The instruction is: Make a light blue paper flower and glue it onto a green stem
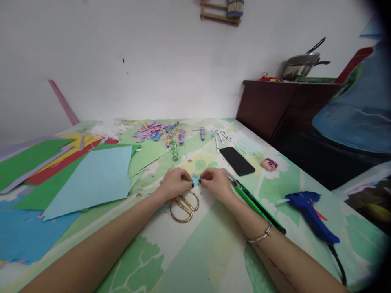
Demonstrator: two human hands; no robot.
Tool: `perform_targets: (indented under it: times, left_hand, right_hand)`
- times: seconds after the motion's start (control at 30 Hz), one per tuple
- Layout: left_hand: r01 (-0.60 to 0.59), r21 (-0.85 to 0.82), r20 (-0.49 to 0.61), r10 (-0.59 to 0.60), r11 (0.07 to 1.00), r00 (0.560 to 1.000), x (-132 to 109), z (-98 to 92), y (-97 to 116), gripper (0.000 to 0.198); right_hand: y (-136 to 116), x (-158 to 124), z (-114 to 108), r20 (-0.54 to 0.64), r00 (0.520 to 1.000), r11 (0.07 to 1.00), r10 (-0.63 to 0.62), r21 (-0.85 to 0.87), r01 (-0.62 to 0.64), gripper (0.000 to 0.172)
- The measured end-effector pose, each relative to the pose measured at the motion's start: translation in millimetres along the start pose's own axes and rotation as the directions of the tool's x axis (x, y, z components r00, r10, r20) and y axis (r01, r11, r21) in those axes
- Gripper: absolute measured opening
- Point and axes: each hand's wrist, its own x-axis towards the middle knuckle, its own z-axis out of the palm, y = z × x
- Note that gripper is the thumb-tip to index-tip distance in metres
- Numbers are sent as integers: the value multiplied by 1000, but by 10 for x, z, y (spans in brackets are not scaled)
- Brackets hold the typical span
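A small light blue paper piece [196, 179] lies between my two hands near the middle of the table. My left hand [177, 182] pinches its left side, fingers closed. On the other side my right hand [214, 182] holds the right edge between thumb and finger. Gold-handled scissors [185, 206] rest just below my left hand, their blades hidden under it. A green cutter [255, 203] lies beside my right forearm. Beyond the hands stand a green patterned paper roll [174, 150] and purple ones [181, 137].
Coloured sheets [91, 175] spread over the left of the table [183, 252]. Paper strips [149, 131] are heaped at the back. To the right are a black phone [237, 160], a pink object [269, 164] and a blue glue gun [313, 215] with a cord.
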Motion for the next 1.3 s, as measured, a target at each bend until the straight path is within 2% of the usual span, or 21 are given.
perform_targets:
  times: [0.17, 0.3, 0.57, 0.67, 0.8, 0.93, 1.03, 1.1, 1.3]
  left_hand:
    - [6, -13, -13, -6, 1000, 1000, 25, -9, 12, 12]
    - [15, -12, -40, -15, 1000, 999, 69, -15, 51, 19]
    - [-18, -32, 14, 18, 999, 1000, 100, 27, 97, 11]
    - [-35, -44, -10, 35, 998, 999, 95, 36, 66, 13]
    - [-61, -31, -50, 59, 998, 997, 37, 18, 18, 15]
    - [-75, 12, -20, 75, 997, 997, -57, -9, 46, 13]
    - [-36, 79, -8, 37, 996, 999, -97, -3, 122, 17]
    - [-9, 110, -6, 10, 994, 1000, -107, 13, 172, 12]
    - [-19, 67, 46, 16, 998, 999, -127, 45, 212, 6]
  right_hand:
    - [-51, -16, 5, 1, 1000, 999, 3, -48, -3, 12]
    - [-94, -34, 1, -1, 1000, 997, 13, -71, -13, 13]
    - [-116, -46, -11, 3, 1000, 996, 28, -81, -27, 16]
    - [-111, -46, -17, -3, 999, 997, 36, -65, -36, 16]
    - [-69, -24, -14, -16, 998, 999, 53, -11, -53, 16]
    - [4, 18, 3, -31, 997, 995, 75, 75, -73, 16]
    - [32, 37, 4, -32, 994, 984, 105, 149, -99, 16]
    - [30, 38, -1, -27, 993, 975, 117, 195, -110, 15]
    - [2, 18, -6, -25, 992, 950, 127, 291, -114, 13]
